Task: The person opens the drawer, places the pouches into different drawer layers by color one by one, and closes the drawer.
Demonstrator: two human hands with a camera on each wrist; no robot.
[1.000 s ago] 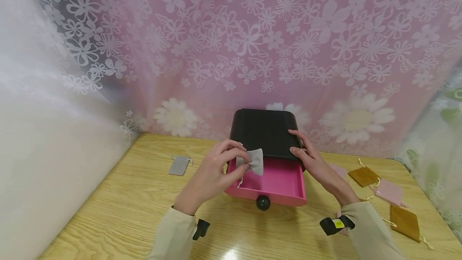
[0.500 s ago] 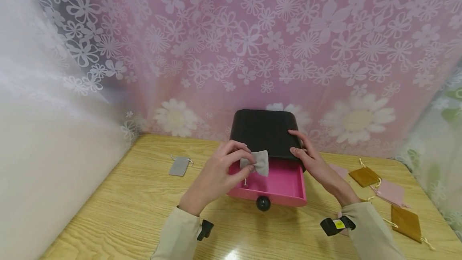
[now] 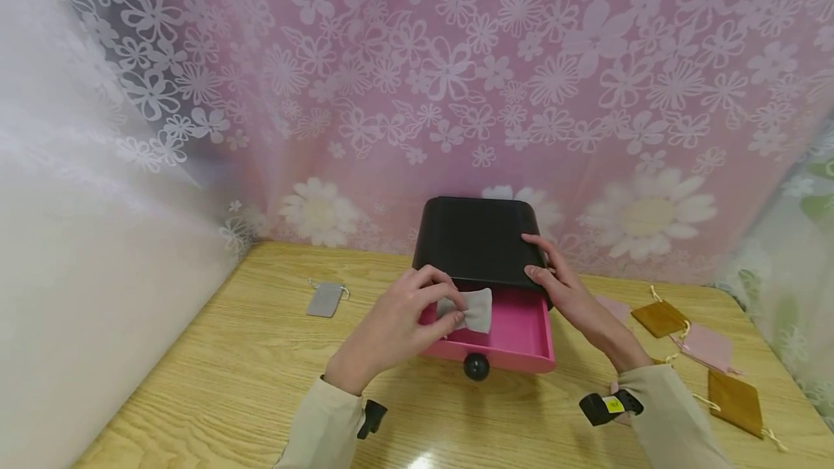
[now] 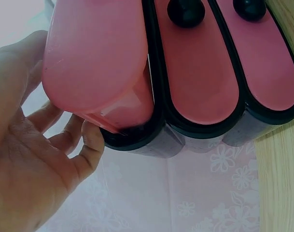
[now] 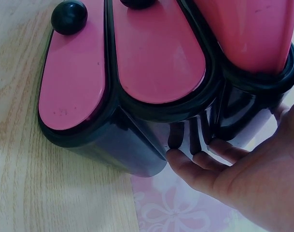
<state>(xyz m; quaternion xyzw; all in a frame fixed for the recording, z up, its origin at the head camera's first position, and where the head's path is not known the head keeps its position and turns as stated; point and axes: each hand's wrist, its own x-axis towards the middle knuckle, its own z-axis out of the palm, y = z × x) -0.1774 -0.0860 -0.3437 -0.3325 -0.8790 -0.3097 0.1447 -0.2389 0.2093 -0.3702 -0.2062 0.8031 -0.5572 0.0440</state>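
My left hand (image 3: 397, 328) pinches a small light-grey drawstring pouch (image 3: 479, 310) between thumb and fingers. The pouch hangs over the pulled-out top drawer (image 3: 515, 324), which is pink with a black round knob (image 3: 476, 366). In the left wrist view, the left hand (image 4: 35, 159) appears beside the drawer's outer end, and the drawer wall hides the pouch. My right hand (image 3: 573, 302) holds the black drawer cabinet (image 3: 485, 241) at its right side, thumb and a finger on the top. In the right wrist view, its other fingers (image 5: 200, 176) touch the cabinet's side.
Two lower drawers, a middle one (image 5: 156, 58) and a bottom one (image 5: 72, 87), are closed. A darker grey pouch (image 3: 325, 300) lies left on the wooden table (image 3: 215, 382). Brown pouches (image 3: 735, 402) and pink pouches (image 3: 705, 347) lie to the right. A floral curtain (image 3: 417, 93) hangs behind.
My left hand has moved right and slightly down with the grey pouch, bringing it lower over the drawer. The right hand has stayed on the cabinet.
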